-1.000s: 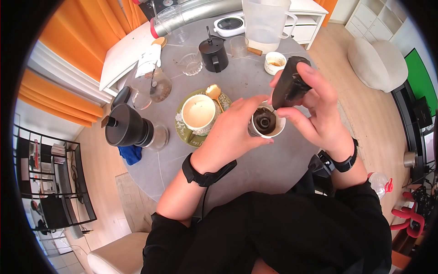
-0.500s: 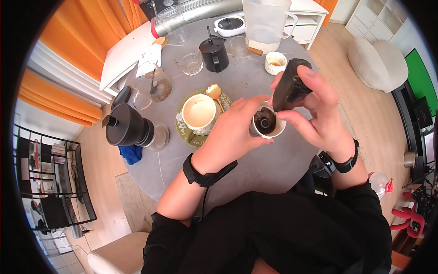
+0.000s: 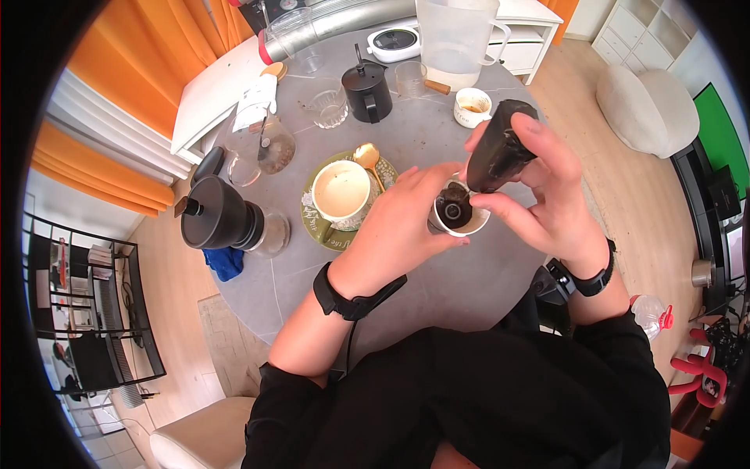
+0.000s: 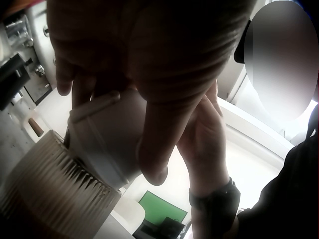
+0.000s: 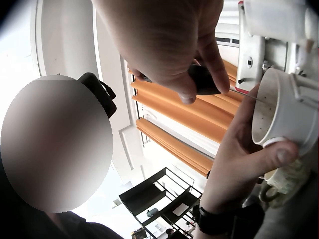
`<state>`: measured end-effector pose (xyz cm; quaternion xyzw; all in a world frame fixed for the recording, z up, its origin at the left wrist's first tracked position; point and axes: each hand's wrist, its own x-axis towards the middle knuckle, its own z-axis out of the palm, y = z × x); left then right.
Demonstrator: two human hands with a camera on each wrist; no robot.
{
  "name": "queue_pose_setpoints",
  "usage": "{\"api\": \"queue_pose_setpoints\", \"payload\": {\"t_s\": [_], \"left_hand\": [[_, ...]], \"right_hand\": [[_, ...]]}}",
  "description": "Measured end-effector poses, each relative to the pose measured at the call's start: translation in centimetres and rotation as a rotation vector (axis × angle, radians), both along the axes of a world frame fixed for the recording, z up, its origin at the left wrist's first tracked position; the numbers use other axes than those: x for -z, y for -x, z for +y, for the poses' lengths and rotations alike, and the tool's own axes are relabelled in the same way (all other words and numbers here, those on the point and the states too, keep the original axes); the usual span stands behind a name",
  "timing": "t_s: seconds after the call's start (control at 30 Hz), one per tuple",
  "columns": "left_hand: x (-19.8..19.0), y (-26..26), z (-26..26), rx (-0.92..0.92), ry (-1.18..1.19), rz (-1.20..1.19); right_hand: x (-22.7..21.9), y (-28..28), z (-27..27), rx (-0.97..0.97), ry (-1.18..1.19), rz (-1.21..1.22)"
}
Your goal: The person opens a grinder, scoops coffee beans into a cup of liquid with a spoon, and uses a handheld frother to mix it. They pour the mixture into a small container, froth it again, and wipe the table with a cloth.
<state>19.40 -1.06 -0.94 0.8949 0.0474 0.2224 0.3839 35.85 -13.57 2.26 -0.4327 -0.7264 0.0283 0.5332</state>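
My left hand (image 3: 398, 219) grips a white cup (image 5: 289, 114) from its side, thumb near the rim. Dark brown liquid (image 3: 451, 215) with a round ring at its middle shows inside. My right hand (image 3: 551, 187) holds a black handheld milk frother (image 3: 500, 152), tilted above the cup, fingers and thumb around its body. In the right wrist view a thin metal rod (image 5: 246, 94) runs from the frother into the cup; its lower end is hidden. Left of my left hand, a cup of creamy liquid (image 3: 341, 191) stands on a green saucer (image 3: 316, 227) with a gold spoon (image 3: 366, 156).
A black manual grinder (image 3: 219, 215) stands at the left near a glass carafe (image 3: 273, 148). Farther back are a black kettle (image 3: 366, 90), a ribbed glass (image 3: 326, 109), a white scale (image 3: 393, 45) and a large jug (image 3: 453, 47). A small white cup (image 3: 471, 108) stands behind my right hand.
The frother and right fingers have shifted very slightly, and the pattern on the dark liquid has changed. My left hand and the cup stay almost in place.
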Motion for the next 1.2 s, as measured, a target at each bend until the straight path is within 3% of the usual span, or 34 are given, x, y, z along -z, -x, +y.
{"api": "queue_pose_setpoints", "payload": {"t_s": [0.37,0.43,0.57,0.63,0.73,0.8,0.97,1.1,1.2], "left_hand": [[0.0,0.0,0.0,-0.003,-0.004,0.001],[0.0,0.0,-0.1,-0.006,0.001,0.007],[0.1,0.0,-0.1,-0.017,-0.004,0.004],[0.1,0.0,0.0,-0.021,-0.008,0.014],[0.3,0.0,-0.1,-0.026,-0.022,0.01],[0.2,0.1,-0.1,-0.032,-0.033,-0.006],[0.1,0.1,0.0,-0.045,-0.023,0.04],[0.2,0.4,0.0,-0.078,-0.001,0.127],[0.2,0.2,0.0,-0.087,-0.013,0.125]], "right_hand": [[-0.3,-0.7,-1.1,0.05,0.078,0.006],[-0.3,-0.7,-1.1,-0.048,-0.033,0.223],[-0.5,-0.7,-2.0,-0.027,-0.167,0.293],[-0.2,-0.7,-2.8,0.019,-0.13,0.352],[0.2,-1.1,-3.7,0.17,-0.001,0.227],[0.1,-0.3,-4.5,0.149,-0.136,0.491],[0.5,-1.3,-5.8,0.285,-0.063,0.478],[1.0,-1.9,-7.0,0.374,-0.246,0.525],[2.0,-2.1,-7.4,0.417,-0.024,0.628]]}}
